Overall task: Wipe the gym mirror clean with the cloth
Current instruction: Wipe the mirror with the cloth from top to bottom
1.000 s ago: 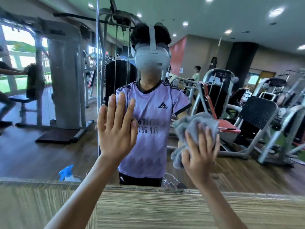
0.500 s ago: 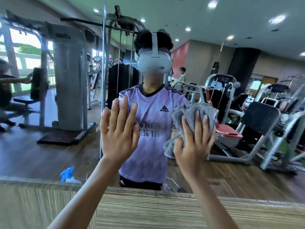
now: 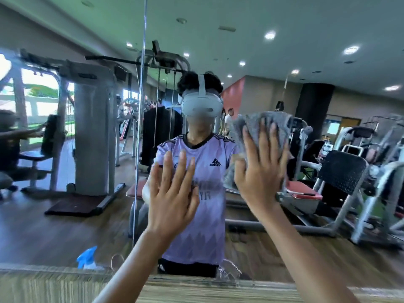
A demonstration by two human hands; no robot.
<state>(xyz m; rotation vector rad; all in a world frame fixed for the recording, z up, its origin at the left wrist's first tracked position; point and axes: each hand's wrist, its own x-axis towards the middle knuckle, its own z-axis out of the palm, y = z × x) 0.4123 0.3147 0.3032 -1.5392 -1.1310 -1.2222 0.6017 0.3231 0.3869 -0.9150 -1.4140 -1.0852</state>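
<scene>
"Gym machines and ceiling lights fill the mirror (image 3: 284,51) in front of us, above the striped wooden ledge (image 3: 54,285). What has changed in the last second?"

"Our right hand (image 3: 260,173) has carried the cloth (image 3: 262,127) up the glass. It was level with the reflected chest. Now it sits beside the reflected headset, well right of the panel seam (image 3: 141,127)."

"And the other hand?"

"Our left hand (image 3: 172,193) has stayed put, palm flat on the glass just right of the seam, fingers straight and spread, holding nothing."

"How do we have the cloth?"

"Not clenched. Our right fingers are straight and fanned out, pressing the grey bunch against the mirror rather than curling round it."

"What does that mean for the job?"

"We judge we are mid-stroke and working upward. The glass above the cloth and the panel left of the seam look like ground we have yet to cover, though we cannot tell clean glass from dirty at this blur."

"Which way does the cloth lie?"

"Its long axis runs nearly upright, leaning a little. The broad edge sits on top, above our fingertips, and a loose tail hangs down to the left past the thumb side."
</scene>
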